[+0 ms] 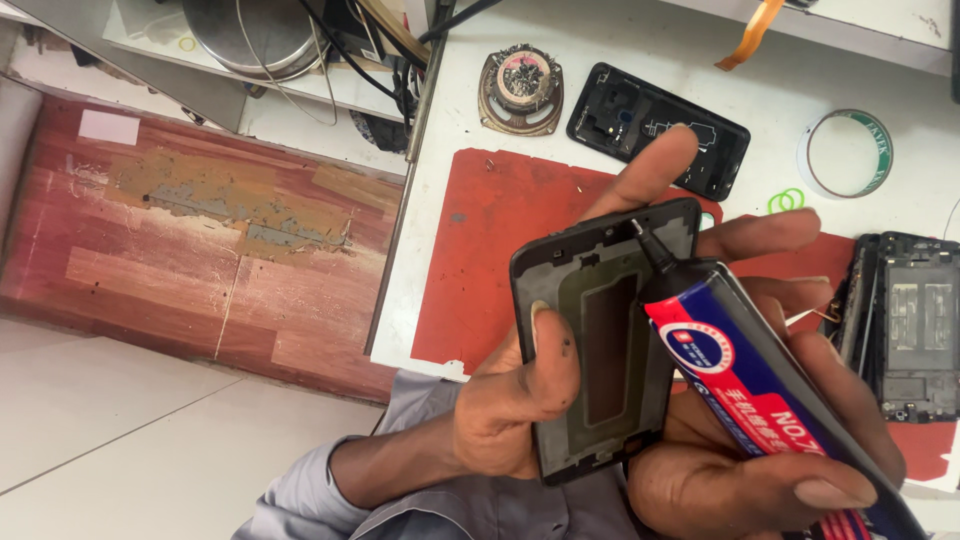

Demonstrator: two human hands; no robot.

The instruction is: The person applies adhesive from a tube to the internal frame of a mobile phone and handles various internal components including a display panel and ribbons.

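Glue nozzle at frame edge.
Left hand grips black rectangular plastic phone frame tilted for access; right hand grips red-and-blue adhesive tube, tip touching top rim.

Bright even overhead light, soft faint shadows, sharp centre, slight wide-angle stretch at the edges

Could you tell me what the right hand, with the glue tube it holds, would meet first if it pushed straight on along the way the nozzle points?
Probably the phone frame in the left hand: the right hand aims the glue tube up-left, its black nozzle already at the frame's top edge, seemingly touching, though depth is unclear.
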